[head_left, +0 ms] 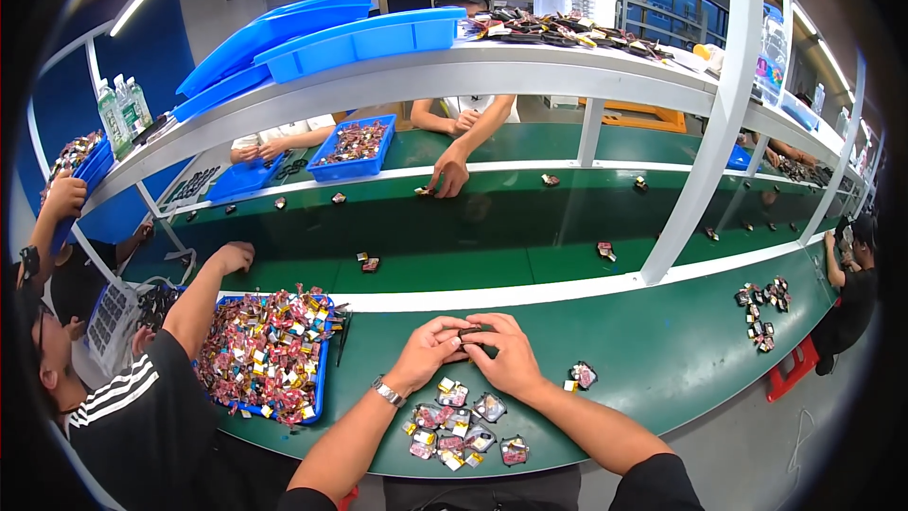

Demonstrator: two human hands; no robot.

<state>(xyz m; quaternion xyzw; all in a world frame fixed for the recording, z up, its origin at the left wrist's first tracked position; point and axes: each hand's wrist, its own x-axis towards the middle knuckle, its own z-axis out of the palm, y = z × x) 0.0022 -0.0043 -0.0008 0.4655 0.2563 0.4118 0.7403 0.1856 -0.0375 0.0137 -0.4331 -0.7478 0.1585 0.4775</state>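
In front of me, above the green worktop (pixel 378 331), my left hand (pixel 427 356) and my right hand (pixel 507 360) meet with fingers closed on one small dark casing (pixel 468 332). Fingers cover much of it, so its details are hidden. Between my forearms lies a loose group of small black-rimmed casings (pixel 452 419) with reddish wiring or boards and yellow-and-white pieces. One more such casing (pixel 584 376) sits beside my right forearm. A thin dark tool (pixel 343 333) lies near the tray to the left.
A blue tray (pixel 324 374) heaped with similar parts stands left, beside a co-worker (pixel 142 407) reaching toward the belt. Parts are scattered along the green conveyor belt (pixel 530 260). Overhead runs a white shelf (pixel 407 76) with blue trays; a white post (pixel 705 123) rises right. Other people sit across and far right.
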